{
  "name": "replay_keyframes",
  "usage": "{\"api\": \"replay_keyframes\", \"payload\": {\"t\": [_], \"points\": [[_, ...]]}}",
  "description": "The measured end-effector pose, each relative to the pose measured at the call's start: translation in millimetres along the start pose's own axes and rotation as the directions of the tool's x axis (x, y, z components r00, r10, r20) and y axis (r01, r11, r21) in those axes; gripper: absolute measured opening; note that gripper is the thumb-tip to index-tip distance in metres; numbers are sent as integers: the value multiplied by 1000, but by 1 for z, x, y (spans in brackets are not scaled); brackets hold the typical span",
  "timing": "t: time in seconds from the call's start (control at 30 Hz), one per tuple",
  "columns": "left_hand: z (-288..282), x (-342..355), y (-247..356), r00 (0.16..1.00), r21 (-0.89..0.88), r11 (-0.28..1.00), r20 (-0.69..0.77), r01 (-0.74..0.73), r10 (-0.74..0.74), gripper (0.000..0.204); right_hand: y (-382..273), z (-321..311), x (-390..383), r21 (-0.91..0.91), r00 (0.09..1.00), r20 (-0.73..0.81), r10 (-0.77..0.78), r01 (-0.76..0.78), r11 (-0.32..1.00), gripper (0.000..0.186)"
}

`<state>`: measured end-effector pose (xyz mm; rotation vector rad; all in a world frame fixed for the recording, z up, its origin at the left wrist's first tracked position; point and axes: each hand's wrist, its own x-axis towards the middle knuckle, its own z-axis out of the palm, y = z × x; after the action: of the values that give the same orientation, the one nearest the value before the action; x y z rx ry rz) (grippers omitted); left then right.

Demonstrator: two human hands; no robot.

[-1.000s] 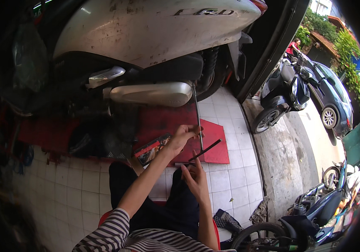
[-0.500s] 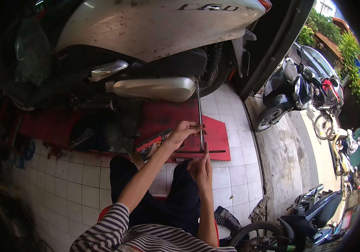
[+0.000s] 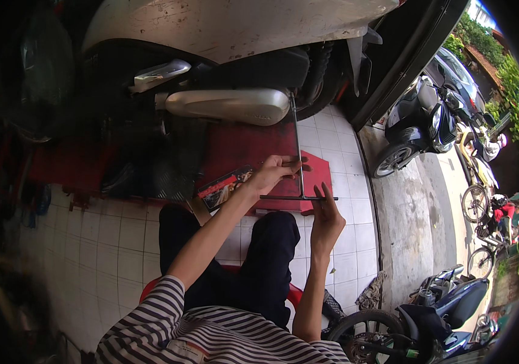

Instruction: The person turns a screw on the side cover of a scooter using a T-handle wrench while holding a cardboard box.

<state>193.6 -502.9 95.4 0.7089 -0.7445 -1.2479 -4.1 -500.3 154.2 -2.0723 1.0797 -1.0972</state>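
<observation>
The left hand [image 3: 273,174] pinched the long shaft of a T-handle wrench [image 3: 299,176] to steady it against the scooter's silver engine cover [image 3: 229,105], while the right hand [image 3: 325,218] lay open-fingered under the crossbar, seemingly to spin it.

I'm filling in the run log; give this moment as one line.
left hand: steadies T-handle wrench shaft | right hand: at crossbar | wrench tip: at scooter underside
</observation>
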Motion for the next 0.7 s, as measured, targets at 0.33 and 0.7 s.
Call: {"api": "replay_keyframes", "payload": {"t": [0.33, 0.7], "points": [[4, 4, 4, 998, 103, 994, 57, -20, 14, 37, -10, -2, -19, 290, 794, 559, 239, -457, 841, 59], [8, -2, 7, 998, 165, 984, -36, 62, -57, 36, -16, -34, -33, 352, 832, 516, 205, -424, 835, 84]]}}
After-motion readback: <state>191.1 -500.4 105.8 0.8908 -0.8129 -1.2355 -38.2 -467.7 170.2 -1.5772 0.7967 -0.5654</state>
